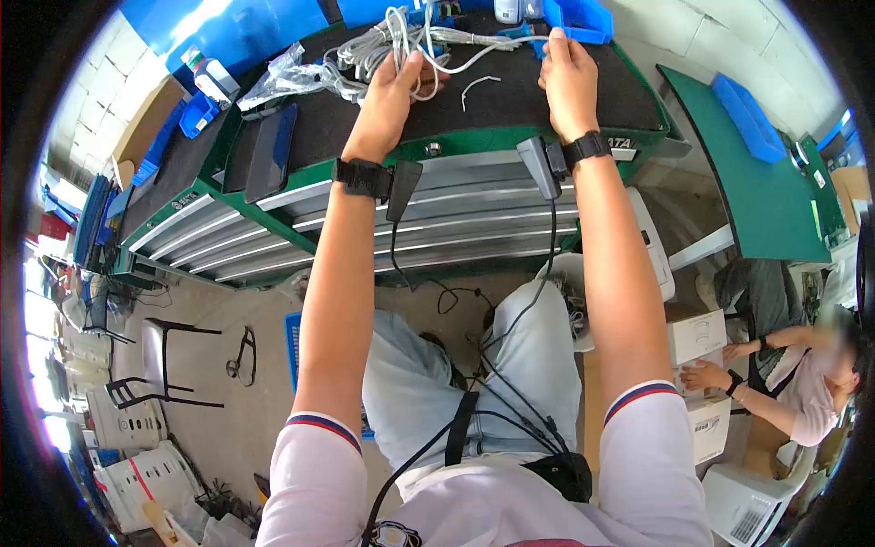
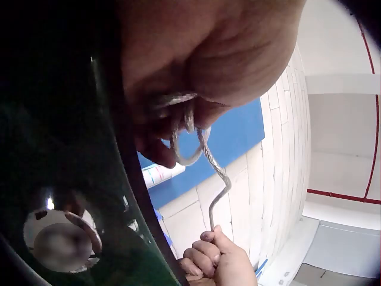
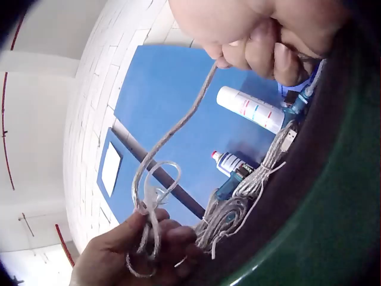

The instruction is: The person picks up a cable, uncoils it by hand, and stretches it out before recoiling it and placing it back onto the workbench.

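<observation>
My left hand [image 1: 392,100] grips a bunch of loops of a grey-white, clear-jacketed cable [image 3: 193,109] over the dark mat of a workbench. My right hand [image 1: 571,87] pinches the same cable farther along, close to the bench's right side. Between the two hands the cable runs in a loose curve, as the left wrist view also shows. Beside my left hand lies a coiled heap of similar cables [image 1: 351,59]. On the mat between my hands is a short thin white strip [image 1: 480,82]. Fingers hide the cable's end at my right hand.
A blue bin [image 1: 583,20] stands just beyond my right hand. To the left are a dark flat device [image 1: 273,150], a clear plastic bag [image 1: 283,77] and a bottle [image 1: 211,77]. Another person [image 1: 802,383] sits at the right beside boxes [image 1: 697,337].
</observation>
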Demonstrator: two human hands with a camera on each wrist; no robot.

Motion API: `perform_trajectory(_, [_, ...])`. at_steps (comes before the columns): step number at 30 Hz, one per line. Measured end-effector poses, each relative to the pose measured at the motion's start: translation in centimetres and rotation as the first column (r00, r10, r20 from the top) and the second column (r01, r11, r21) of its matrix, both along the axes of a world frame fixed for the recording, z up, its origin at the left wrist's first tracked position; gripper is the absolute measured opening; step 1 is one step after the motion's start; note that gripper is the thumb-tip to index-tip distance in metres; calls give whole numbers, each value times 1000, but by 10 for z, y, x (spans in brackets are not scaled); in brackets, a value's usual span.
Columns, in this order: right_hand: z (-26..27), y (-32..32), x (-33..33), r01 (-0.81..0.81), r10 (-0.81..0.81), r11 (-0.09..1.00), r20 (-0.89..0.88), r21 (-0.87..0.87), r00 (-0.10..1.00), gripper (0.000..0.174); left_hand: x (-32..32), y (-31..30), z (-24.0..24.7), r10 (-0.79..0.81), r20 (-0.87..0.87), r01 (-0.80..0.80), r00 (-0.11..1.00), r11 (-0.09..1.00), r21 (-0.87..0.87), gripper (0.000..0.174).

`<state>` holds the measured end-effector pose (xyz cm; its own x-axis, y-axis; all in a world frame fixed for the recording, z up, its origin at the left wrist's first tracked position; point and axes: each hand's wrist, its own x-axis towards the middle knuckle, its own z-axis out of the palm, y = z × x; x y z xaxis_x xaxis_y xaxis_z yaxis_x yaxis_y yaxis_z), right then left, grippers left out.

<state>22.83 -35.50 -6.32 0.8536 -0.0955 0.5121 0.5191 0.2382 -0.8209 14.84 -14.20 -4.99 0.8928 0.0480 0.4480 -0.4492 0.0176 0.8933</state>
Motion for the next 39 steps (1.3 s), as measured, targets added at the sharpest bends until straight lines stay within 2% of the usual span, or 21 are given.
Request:
perform_trajectory(1, [1,0,-2,11,-10,1000,-14,17,1000,32,-2,-3,2,-9,-32,6,999,994,-110,28])
perform_trajectory(3, [3,0,-5,27,-27,999,-18,-31,999,32,-7,4,8,-51,-52,48,997,998,-48,26])
perform_trajectory(6, [1,-1,-10,111,-96,972,82,-207,992,33,-2,11,-4,116,54,-122,992,986,114,21])
perform_trajectory(7, [1,0,-9,175,-142,950,140,-259,980,35,2,11,-4,123,63,-127,990,989,70,20])
perform_trajectory(9, [2,-2,-10,158,-153,934,42,-322,987,40,1,9,-1,-13,-44,4,999,980,-198,22])
perform_trajectory(11, [1,3,-7,204,-203,927,37,-316,979,35,-2,7,4,-50,-20,43,999,967,-252,27])
perform_trajectory(13, [0,7,-8,322,-279,916,199,-239,939,30,-6,6,6,-22,-78,11,997,991,-133,33])
perform_trajectory(15, [-2,10,-10,334,-222,879,327,-341,918,7,-6,2,7,-51,-68,43,996,993,-110,36])
perform_trajectory(17, [-4,12,-8,605,-264,688,638,-401,723,18,-9,-5,6,162,-72,-146,984,972,185,35])
perform_trajectory(19, [3,23,-22,650,-191,653,747,-388,637,26,-3,1,3,81,-23,-76,996,982,173,35])
perform_trajectory(21, [7,40,-48,614,-134,683,759,-395,637,30,1,3,0,97,3,-96,995,978,184,34])
perform_trajectory(24, [-1,60,-75,521,-59,617,625,-590,778,53,-5,4,2,57,15,-59,998,985,160,33])
perform_trajectory(27, [-6,60,-76,422,7,603,534,-677,846,42,-4,6,1,37,0,-36,999,987,157,33])
perform_trajectory(28, [-3,60,-76,421,12,605,536,-676,844,42,-3,8,2,81,28,-85,996,965,247,34])
perform_trajectory(29, [0,57,-76,329,46,634,459,-700,887,35,-3,9,1,80,27,-84,996,966,246,34])
perform_trajectory(30, [2,54,-77,236,81,656,378,-717,922,33,-1,9,-1,46,-11,-44,999,990,136,34])
perform_trajectory(32, [4,50,-70,171,103,685,327,-708,939,35,5,11,-4,-78,-19,77,997,996,-49,34])
perform_trajectory(33, [5,50,-68,98,133,719,274,-689,952,37,5,10,-4,-70,-16,69,997,996,-52,34])
perform_trajectory(35, [6,45,-65,-94,175,864,121,-495,977,42,3,7,-4,-77,4,77,997,993,-94,34])
perform_trajectory(37, [7,40,-60,-49,198,768,164,-639,966,41,2,8,-5,-51,-14,50,999,996,-75,34])
perform_trajectory(39, [12,33,-56,-230,276,824,12,-519,961,38,2,6,-5,-1,-44,0,999,999,-35,35])
